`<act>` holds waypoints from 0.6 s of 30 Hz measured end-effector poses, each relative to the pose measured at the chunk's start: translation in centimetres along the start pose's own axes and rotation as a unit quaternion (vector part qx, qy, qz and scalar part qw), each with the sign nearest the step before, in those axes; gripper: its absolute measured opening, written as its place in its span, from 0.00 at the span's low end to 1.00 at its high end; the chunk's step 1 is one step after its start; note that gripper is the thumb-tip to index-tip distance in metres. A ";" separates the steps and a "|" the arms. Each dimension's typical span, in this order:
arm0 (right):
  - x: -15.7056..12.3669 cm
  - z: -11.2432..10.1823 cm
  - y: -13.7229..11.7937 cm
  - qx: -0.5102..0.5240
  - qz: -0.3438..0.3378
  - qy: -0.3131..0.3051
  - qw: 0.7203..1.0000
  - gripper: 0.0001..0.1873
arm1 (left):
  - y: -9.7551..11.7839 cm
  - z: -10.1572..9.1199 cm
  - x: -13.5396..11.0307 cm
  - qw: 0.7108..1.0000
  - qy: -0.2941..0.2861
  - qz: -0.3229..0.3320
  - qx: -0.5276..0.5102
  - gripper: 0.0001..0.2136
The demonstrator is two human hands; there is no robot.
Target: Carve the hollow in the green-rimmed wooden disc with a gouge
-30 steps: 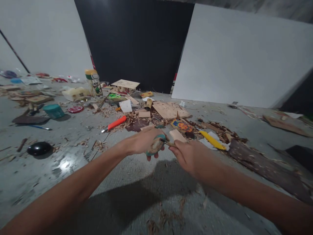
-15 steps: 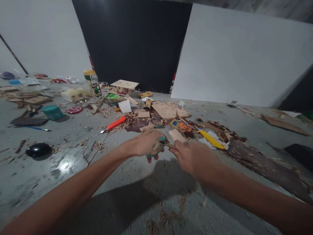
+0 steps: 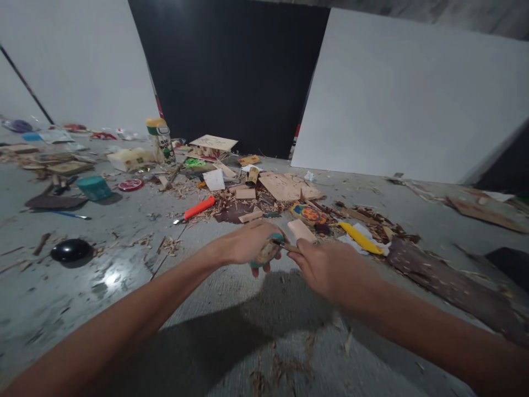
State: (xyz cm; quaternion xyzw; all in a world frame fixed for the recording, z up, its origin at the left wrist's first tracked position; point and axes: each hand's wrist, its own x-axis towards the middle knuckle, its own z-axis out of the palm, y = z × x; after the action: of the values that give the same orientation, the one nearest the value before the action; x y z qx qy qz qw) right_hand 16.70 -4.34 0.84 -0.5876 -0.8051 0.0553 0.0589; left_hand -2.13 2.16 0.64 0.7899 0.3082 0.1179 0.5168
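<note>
My left hand [image 3: 248, 242] is closed round a small rounded wooden piece [image 3: 268, 252] with teal paint on it, held above the grey floor. My right hand [image 3: 326, 267] is closed on a thin tool [image 3: 289, 247] whose tip meets the wooden piece. Both hands touch near the middle of the view. Just beyond them lie a pale wood block [image 3: 301, 230], a painted oval piece [image 3: 306, 212] and a yellow-handled knife [image 3: 360, 237].
Wood shavings, scraps and plywood sheets [image 3: 287, 186] litter the floor ahead. An orange utility knife [image 3: 198, 208], a teal tub [image 3: 93, 187], a black dome [image 3: 70, 250] and a yellow-capped bottle [image 3: 160, 140] lie left. Dark bark strips [image 3: 446, 278] lie right. White boards [image 3: 409, 94] lean behind.
The hands stay together on the wooden piece; the tool shifts slightly against it. The view has drifted a little, nothing else moved.
</note>
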 end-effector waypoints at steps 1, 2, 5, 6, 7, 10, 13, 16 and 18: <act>0.0 -0.1 0.0 0.003 -0.001 -0.004 1.000 0.16 | 0.0 0.0 0.1 1.000 -0.007 0.005 0.015 0.09; -0.1 -0.2 -0.1 0.012 -0.007 -0.013 1.000 0.18 | 0.0 0.1 0.1 1.000 -0.012 0.015 0.022 0.09; 0.0 -0.8 -0.5 0.055 -0.036 -0.057 0.996 0.28 | 0.3 0.0 -0.1 1.000 0.004 0.027 -0.009 0.10; 0.1 -0.9 -0.7 0.065 -0.043 -0.069 0.995 0.30 | 0.4 -0.1 -0.2 0.999 0.015 0.028 -0.021 0.12; 0.2 -1.1 -0.8 0.069 -0.047 -0.074 0.994 0.32 | 0.5 -0.2 -0.3 0.999 0.025 0.028 -0.030 0.13; 0.6 -1.1 -0.8 0.041 -0.044 -0.051 0.997 0.27 | 0.4 -0.4 -0.4 0.998 0.033 0.024 -0.045 0.15; 0.6 -0.9 -0.4 -0.023 -0.021 -0.017 0.999 0.19 | 0.1 -0.3 -0.3 1.000 0.018 0.001 -0.021 0.13; 0.4 -1.0 -0.4 -0.052 -0.020 -0.019 0.998 0.19 | 0.0 -0.2 -0.1 1.000 0.000 -0.007 0.027 0.10; 0.3 -1.2 -0.9 -0.040 -0.036 -0.038 0.998 0.22 | 0.0 -0.3 -0.1 1.000 0.008 0.001 0.026 0.11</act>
State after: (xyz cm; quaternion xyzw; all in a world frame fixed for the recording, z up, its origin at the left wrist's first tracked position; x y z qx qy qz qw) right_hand 15.95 -4.30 2.19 -0.5573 -0.8291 0.0429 0.0071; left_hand -2.33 2.32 0.77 0.8027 0.3145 0.1169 0.4930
